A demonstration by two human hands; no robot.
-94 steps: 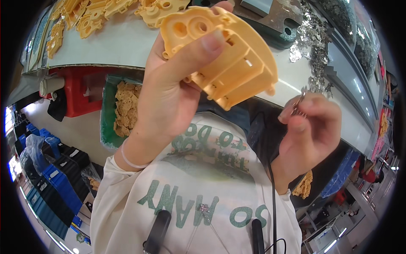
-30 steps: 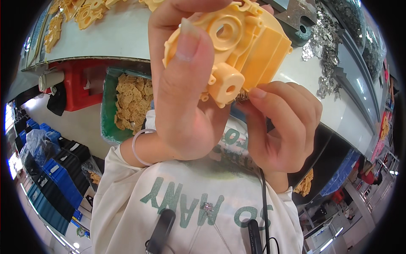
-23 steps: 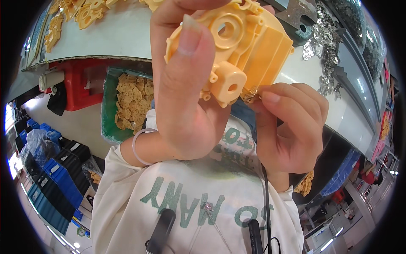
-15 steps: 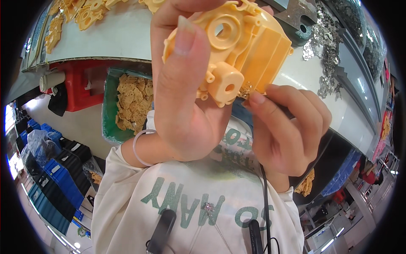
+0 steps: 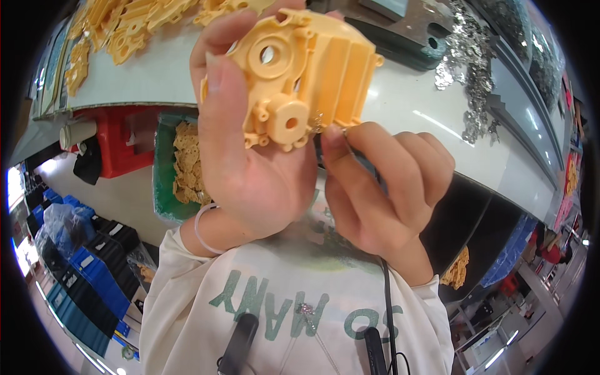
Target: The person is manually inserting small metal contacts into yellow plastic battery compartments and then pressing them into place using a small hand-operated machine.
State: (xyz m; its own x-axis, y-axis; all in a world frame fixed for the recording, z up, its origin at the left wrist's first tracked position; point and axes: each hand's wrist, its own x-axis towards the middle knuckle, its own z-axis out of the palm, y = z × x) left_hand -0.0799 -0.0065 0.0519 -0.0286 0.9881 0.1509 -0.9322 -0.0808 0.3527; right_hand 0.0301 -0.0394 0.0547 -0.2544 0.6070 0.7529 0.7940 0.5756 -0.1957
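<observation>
Close in front of me, my left hand (image 5: 250,178) is wrapped round a yellow-orange molded plastic housing (image 5: 334,72). The housing is tilted, with a round hole, a small boxy boss and long ridges facing me. The thumb lies along its left side; most of the other fingers are behind it. At the lower edge, beside the boss, my right hand (image 5: 394,187) pinches a small shiny metal piece (image 5: 317,123) between thumb and index finger, against the housing. Its exact shape is too small to tell, and its far end is hidden.
More yellow housings (image 5: 128,28) lie along the far left of the white table (image 5: 144,75). A dark metal fixture (image 5: 406,37) and a pile of small silvery metal parts (image 5: 469,81) are at the far right. Below the table's left side are a red stool (image 5: 119,144) and a green bin (image 5: 164,181).
Both hands and the housing have moved left and slightly away from me together. The right fingertips remain at the housing's lower edge.
</observation>
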